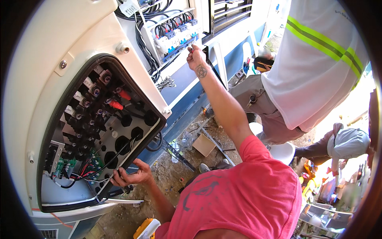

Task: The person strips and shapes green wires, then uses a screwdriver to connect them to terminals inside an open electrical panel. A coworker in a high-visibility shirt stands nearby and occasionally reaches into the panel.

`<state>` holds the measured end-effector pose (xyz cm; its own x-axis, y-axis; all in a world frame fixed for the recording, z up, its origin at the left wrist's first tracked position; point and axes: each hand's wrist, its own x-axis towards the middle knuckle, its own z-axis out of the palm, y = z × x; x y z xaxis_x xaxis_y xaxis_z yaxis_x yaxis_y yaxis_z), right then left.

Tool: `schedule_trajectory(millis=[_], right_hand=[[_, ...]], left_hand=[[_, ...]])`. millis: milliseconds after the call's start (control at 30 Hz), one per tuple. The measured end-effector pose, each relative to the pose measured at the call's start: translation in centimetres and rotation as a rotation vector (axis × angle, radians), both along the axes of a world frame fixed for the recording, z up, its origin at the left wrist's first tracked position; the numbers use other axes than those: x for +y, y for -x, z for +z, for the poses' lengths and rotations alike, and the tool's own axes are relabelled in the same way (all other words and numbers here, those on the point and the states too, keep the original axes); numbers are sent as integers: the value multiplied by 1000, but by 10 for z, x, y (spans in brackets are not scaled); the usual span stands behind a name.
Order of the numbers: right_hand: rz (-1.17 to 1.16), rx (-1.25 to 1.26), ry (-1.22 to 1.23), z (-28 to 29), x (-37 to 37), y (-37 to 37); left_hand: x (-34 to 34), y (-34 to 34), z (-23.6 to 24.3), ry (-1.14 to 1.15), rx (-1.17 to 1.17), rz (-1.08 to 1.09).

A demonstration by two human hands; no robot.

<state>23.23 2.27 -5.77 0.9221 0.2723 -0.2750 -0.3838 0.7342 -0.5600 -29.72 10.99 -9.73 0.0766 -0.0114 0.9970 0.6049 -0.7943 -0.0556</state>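
My left hand is at the lower right rim of an open cream housing, fingers apart, fingertips at the rim near thin wires. Inside the housing are rows of dark terminals, two red-sleeved cable ends, a green circuit board and large round holes in the grey plate. My right hand reaches up with closed fingers just below a row of white circuit breakers with blue levers. Whatever is pinched there is too small to make out. Black cables run beside the breakers.
A co-worker in a white shirt with a yellow reflective stripe stands close on the right. Farther right, another person wears a grey cap. A white bucket, cardboard and scattered tools lie on the dirt ground.
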Motion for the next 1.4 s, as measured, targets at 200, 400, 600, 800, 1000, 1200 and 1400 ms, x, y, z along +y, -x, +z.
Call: schedule_trajectory(millis=[200, 400, 600, 800, 1000, 1200, 1400], right_hand=[[-22, -188, 109, -43, -22, 28], [131, -114, 473, -222, -77, 182], [217, 170, 692, -288, -113, 212], [7, -516, 542, -156, -102, 144], [-54, 79, 64, -105, -107, 130], [-184, 98, -25, -103, -127, 122], [-68, -230, 288, -102, -139, 160]], left_hand=[[-5, 3, 3, 16, 17, -15], [-8, 6, 3, 41, 35, 22], [-4, 0, 0, 17, 2, 36], [-5, 0, 1, 35, 0, 2], [-17, 10, 5, 113, 60, 6], [-21, 13, 8, 141, 83, -6], [-6, 0, 4, 11, 12, 35]])
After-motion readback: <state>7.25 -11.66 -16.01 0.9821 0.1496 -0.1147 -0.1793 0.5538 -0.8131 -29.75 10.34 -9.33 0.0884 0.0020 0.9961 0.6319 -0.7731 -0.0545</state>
